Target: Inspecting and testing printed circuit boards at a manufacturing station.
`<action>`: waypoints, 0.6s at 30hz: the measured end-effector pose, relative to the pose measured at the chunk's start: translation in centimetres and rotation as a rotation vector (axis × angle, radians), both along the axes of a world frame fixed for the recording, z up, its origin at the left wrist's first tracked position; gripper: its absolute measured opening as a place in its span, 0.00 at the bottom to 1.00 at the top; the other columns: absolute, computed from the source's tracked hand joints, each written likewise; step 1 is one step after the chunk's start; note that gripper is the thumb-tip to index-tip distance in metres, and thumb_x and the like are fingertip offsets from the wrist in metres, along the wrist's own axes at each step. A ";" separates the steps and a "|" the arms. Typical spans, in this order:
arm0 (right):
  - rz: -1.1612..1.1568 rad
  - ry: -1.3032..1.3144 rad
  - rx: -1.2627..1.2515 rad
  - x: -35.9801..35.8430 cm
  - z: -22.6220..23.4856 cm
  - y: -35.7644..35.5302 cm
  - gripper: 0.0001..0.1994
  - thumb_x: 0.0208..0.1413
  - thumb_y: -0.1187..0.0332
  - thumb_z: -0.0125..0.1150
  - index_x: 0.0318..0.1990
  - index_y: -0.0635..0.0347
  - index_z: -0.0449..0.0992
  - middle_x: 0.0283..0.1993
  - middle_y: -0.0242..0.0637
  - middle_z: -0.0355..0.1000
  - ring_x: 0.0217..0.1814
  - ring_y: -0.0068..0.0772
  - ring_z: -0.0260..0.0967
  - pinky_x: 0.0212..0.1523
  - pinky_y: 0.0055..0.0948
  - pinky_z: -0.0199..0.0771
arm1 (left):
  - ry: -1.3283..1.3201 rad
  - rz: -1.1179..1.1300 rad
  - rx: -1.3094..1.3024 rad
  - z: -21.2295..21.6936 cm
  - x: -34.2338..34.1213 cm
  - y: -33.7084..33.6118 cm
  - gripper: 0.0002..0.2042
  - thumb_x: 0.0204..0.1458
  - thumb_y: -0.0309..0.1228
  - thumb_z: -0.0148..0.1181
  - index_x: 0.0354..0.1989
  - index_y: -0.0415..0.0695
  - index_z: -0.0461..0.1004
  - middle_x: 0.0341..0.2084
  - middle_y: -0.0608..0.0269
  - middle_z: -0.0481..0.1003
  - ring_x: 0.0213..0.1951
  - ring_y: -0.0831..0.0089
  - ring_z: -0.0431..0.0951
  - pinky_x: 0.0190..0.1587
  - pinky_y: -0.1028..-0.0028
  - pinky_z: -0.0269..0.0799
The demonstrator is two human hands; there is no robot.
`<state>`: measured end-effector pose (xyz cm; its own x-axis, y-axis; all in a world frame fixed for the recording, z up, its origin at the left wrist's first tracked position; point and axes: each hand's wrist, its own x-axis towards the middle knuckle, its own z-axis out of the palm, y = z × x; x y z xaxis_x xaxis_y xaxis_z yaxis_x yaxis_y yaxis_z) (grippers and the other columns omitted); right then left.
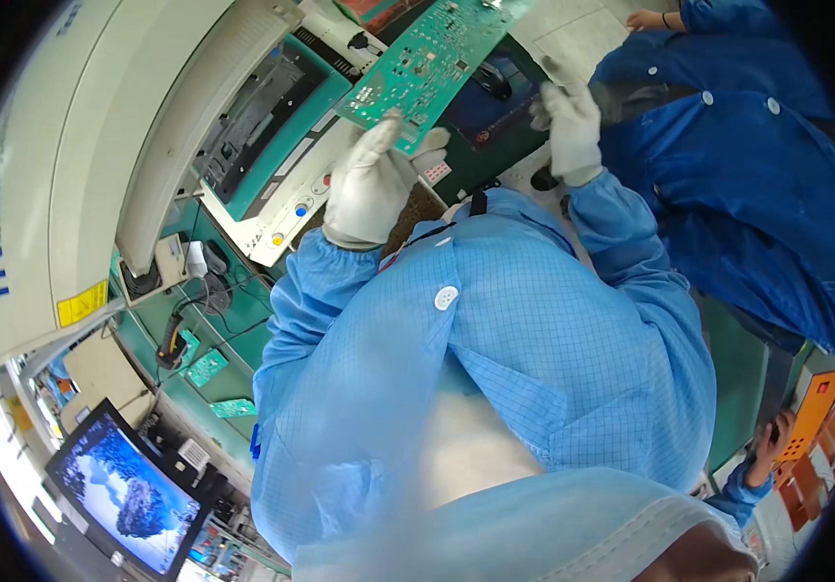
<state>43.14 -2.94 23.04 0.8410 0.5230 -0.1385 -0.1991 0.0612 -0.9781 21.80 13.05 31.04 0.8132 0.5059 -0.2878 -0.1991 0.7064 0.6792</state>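
Observation:
My left hand [367, 189], in a white glove, grips the near left corner of a large green circuit board [424, 64], its thumb on top. The board is held raised and tilted, with many small parts on its face; its far end runs out at the upper edge of the view. Apart from the board, my right hand [573, 126], also gloved in white, is raised on the right. Its fingers are spread, slightly smeared, and nothing shows in them.
To the left stands a big pale machine [58, 175] with an open bay and coloured buttons [302, 210]. A black mouse [492, 81] lies beyond the board. Smaller green boards [208, 368], a handheld scanner [172, 346] and a monitor [131, 490] are lower left. Close by on the right is a co-worker in dark blue [728, 175].

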 end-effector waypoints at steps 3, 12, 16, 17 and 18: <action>0.098 -0.528 -0.111 -2.9 1.5 0.5 0.22 0.61 0.72 0.55 0.64 0.59 0.68 0.38 0.41 0.76 0.33 0.32 0.74 0.33 0.31 0.74 | -0.040 -0.070 0.018 0.1 2.1 -1.2 0.18 0.62 0.32 0.57 0.57 0.38 0.65 0.52 0.53 0.71 0.51 0.50 0.78 0.52 0.56 0.76; 0.126 -0.665 -0.215 -4.4 1.7 1.4 0.25 0.58 0.66 0.59 0.64 0.52 0.67 0.48 0.54 0.75 0.46 0.56 0.76 0.46 0.43 0.79 | -0.073 -0.108 -0.034 0.2 2.8 -3.0 0.12 0.61 0.24 0.55 0.52 0.40 0.72 0.50 0.53 0.75 0.51 0.54 0.77 0.55 0.58 0.74; 0.185 -0.630 -0.345 -4.4 1.6 1.5 0.26 0.55 0.63 0.61 0.64 0.49 0.67 0.49 0.52 0.75 0.44 0.56 0.77 0.44 0.46 0.80 | 0.126 -0.135 0.879 0.2 3.0 -3.0 0.15 0.56 0.14 0.56 0.52 0.35 0.70 0.38 0.54 0.79 0.40 0.60 0.82 0.43 0.67 0.78; 0.137 -0.739 -0.277 -4.4 1.6 1.5 0.27 0.55 0.62 0.61 0.64 0.48 0.67 0.46 0.54 0.76 0.42 0.57 0.77 0.43 0.47 0.79 | 0.147 -0.109 0.727 0.1 3.0 -3.1 0.15 0.56 0.15 0.56 0.52 0.35 0.70 0.38 0.55 0.79 0.40 0.60 0.82 0.43 0.67 0.78; 0.173 -0.674 -0.336 -4.3 1.7 1.4 0.28 0.55 0.61 0.61 0.65 0.48 0.66 0.41 0.57 0.77 0.40 0.58 0.77 0.42 0.47 0.79 | 0.121 -0.074 0.744 0.0 3.1 -3.4 0.16 0.56 0.15 0.56 0.53 0.36 0.70 0.38 0.55 0.79 0.41 0.61 0.82 0.44 0.67 0.77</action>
<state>38.80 -1.51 24.73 0.7097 0.6754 0.2004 0.4668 -0.2376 -0.8519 24.91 9.65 31.06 0.8371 0.5468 0.0189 -0.0628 0.0617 0.9961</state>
